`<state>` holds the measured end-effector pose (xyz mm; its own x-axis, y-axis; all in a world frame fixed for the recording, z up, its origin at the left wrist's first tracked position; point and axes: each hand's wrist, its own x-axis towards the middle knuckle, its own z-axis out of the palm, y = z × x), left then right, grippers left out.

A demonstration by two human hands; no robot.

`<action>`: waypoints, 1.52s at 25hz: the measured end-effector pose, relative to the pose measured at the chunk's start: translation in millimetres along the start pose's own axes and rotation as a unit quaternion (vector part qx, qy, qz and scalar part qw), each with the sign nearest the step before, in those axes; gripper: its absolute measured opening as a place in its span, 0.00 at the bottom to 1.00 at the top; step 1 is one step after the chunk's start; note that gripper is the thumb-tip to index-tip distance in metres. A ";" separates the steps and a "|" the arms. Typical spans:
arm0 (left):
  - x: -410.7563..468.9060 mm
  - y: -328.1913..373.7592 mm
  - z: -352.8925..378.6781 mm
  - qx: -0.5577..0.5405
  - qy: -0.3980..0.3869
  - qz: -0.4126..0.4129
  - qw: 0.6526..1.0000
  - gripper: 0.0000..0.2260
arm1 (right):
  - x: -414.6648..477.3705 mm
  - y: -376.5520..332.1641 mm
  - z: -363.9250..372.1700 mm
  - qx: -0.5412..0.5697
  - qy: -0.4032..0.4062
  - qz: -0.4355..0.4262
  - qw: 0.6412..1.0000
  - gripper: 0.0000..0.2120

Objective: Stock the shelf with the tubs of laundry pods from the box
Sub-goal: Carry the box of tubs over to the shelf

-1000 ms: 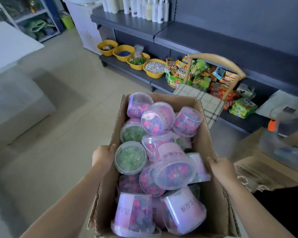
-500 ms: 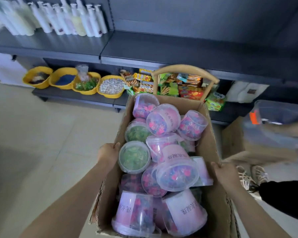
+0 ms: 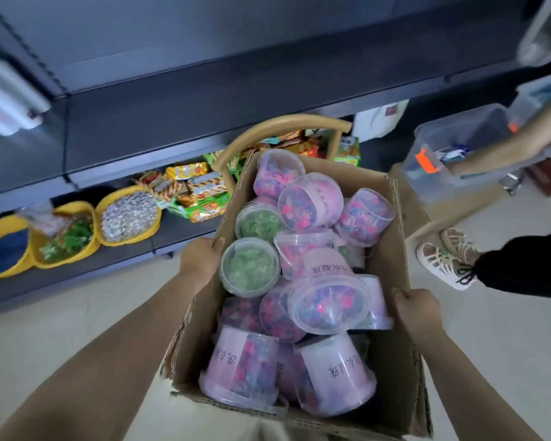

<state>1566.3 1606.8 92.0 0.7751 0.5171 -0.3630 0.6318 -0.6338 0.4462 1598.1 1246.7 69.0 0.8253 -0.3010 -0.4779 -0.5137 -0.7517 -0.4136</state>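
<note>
The left hand (image 3: 201, 261) grips the left rim of the cardboard box (image 3: 395, 393), fingers curled over the edge. Between the hands, the box is heaped with clear lidded tubs (image 3: 330, 302) lying every way. Most hold pink and blue pods behind pale pink labels. The green tub (image 3: 250, 267) lies just beside the left hand. The right hand (image 3: 419, 308) grips the right rim. The dark shelf (image 3: 204, 100) lies beyond both hands.

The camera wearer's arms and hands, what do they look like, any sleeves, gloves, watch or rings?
Both arms are bare. The left forearm and right forearm show no sleeve up to the frame edge. The left hand and right hand wear no gloves, and no watch, bracelet or ring is visible on the parts in view. No markings show.
</note>
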 end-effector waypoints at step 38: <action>328.7 119.4 98.7 0.144 -0.155 0.355 0.911 0.20 | 41.3 -111.9 202.7 0.201 0.173 0.430 0.863 0.13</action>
<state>1896.6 1644.4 -54.8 0.9232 -0.2406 -0.2997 -0.0891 -0.8925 0.4422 1642.1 1437.3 -61.5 0.0837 -0.8552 -0.5115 -0.9538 0.0798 -0.2896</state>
